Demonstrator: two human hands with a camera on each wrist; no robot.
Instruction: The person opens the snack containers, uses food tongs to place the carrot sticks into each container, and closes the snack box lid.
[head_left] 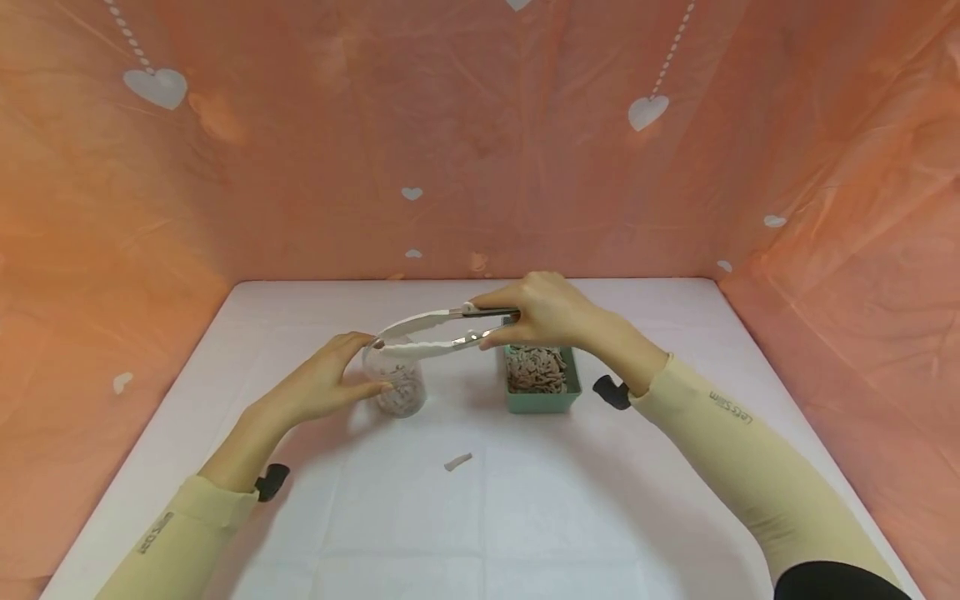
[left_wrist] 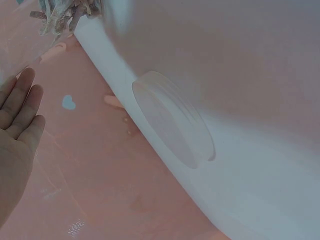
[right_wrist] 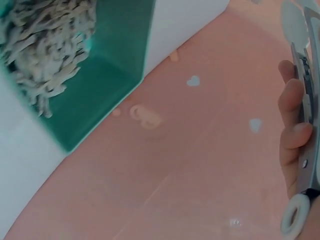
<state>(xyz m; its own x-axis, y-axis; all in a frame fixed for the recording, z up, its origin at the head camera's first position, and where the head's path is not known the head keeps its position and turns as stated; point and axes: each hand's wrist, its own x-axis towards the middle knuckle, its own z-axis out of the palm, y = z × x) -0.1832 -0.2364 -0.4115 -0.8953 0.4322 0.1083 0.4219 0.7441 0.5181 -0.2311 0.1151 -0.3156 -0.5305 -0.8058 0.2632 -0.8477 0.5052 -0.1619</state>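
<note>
My left hand [head_left: 322, 379] holds a clear jar [head_left: 402, 392] by its side, with the thumb at the front and fingers at the rim; pale brown strips lie inside. My right hand [head_left: 551, 308] grips metal tongs [head_left: 468, 337] with white tips, the two arms spread apart over the jar's mouth. Whether the tips hold anything is not visible. Under the right hand stands a green container [head_left: 543, 404] with many dried greyish-brown strips [head_left: 536, 371]. The right wrist view shows the tongs' handle [right_wrist: 307, 145] inside the curled fingers.
One loose strip [head_left: 458, 462] lies on the white tabletop [head_left: 405, 533] in front of the jar. A clear round lid [left_wrist: 172, 120] rests on the table in the left wrist view. Orange cloth walls [head_left: 465, 150] with white hearts enclose the back and sides.
</note>
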